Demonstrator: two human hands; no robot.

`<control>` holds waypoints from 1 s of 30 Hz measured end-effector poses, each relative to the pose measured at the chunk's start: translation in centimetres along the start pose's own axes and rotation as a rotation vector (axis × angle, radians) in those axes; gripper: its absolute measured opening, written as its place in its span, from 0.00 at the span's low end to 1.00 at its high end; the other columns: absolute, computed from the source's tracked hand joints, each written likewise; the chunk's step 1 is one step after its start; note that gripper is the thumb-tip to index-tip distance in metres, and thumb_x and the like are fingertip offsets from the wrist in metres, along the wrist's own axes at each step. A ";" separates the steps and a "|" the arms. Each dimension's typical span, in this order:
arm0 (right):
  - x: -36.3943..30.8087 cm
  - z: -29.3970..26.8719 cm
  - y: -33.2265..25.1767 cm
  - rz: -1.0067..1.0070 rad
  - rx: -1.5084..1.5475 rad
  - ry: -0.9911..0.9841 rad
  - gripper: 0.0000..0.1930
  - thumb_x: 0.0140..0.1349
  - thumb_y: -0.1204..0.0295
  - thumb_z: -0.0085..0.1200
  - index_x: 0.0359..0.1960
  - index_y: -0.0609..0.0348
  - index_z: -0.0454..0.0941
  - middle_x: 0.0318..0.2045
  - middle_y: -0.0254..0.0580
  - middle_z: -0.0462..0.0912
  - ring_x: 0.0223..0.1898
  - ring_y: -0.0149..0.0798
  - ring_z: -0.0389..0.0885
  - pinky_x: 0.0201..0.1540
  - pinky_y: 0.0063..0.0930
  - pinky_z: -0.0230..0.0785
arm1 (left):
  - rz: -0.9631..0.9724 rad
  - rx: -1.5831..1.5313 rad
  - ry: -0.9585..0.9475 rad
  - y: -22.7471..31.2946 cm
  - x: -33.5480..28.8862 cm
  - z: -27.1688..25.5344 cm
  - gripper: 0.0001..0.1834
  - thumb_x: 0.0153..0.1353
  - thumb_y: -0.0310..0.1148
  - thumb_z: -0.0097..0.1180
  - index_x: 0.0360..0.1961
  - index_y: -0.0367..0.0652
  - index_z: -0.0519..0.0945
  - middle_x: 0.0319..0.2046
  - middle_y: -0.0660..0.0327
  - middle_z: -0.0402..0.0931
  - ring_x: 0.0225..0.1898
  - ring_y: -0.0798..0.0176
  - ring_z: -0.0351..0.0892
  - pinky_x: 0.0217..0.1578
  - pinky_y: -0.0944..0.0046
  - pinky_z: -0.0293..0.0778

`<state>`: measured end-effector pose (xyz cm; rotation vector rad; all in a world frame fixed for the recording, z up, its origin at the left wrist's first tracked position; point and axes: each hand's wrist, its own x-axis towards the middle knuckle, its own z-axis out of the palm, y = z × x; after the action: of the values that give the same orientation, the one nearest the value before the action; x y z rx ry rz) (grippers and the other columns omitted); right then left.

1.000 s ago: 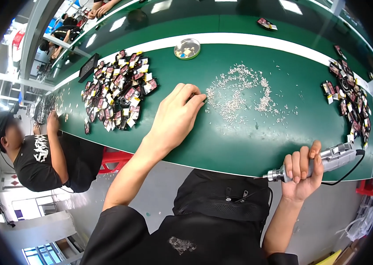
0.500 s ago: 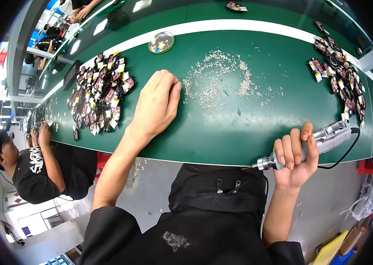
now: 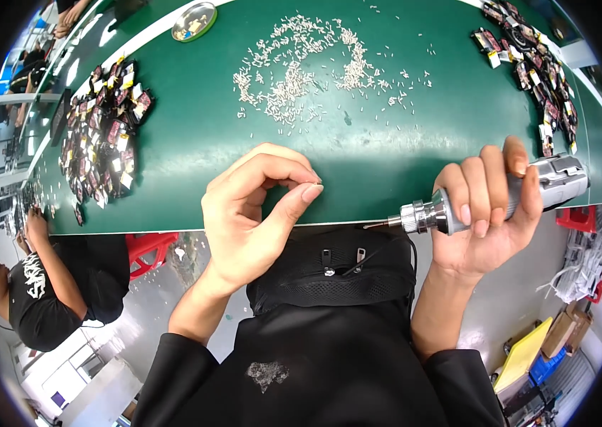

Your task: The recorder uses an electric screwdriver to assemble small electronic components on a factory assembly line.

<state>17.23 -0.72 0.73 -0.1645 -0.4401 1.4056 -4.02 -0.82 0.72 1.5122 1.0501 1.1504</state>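
Note:
My left hand [image 3: 254, 213] is over the table's near edge, thumb and forefinger pinched together. A tiny pale tip shows between the fingertips, too small to name. My right hand [image 3: 482, 203] is wrapped round a grey electric screwdriver [image 3: 561, 181], its bit pointing left toward my left hand. The bit's tip and my left fingertips are apart. Beyond both hands, many small silver screw-like pieces [image 3: 290, 89] lie scattered in a loose ring on the green table [image 3: 194, 164].
At the left is a heap of small black parts with white and yellow tabs [image 3: 101, 135]; a similar heap [image 3: 546, 92] lies at the right. A round dish [image 3: 194, 21] holds small pieces. A co-worker [image 3: 51, 277] sits at the left, near a red stool [image 3: 150, 252].
My left hand has come back from beside the scattered pieces toward me, its fingers now in a clear pinch. The screwdriver stays in my right hand, and the view has shifted.

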 end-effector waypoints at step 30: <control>0.1 2.1 -0.1 -0.015 -0.013 -0.048 0.08 0.64 0.69 0.45 0.33 0.60 0.68 0.12 0.27 0.63 0.11 0.23 0.61 0.20 0.20 0.58 | -0.285 -0.380 -0.275 0.6 -1.0 2.5 0.11 0.60 0.30 0.52 0.25 0.31 0.73 0.24 0.54 0.71 0.23 0.67 0.66 0.25 0.70 0.63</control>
<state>16.56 -0.97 2.67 -0.1378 -0.4887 1.3941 -1.68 -2.36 0.77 1.1384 0.7769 0.8552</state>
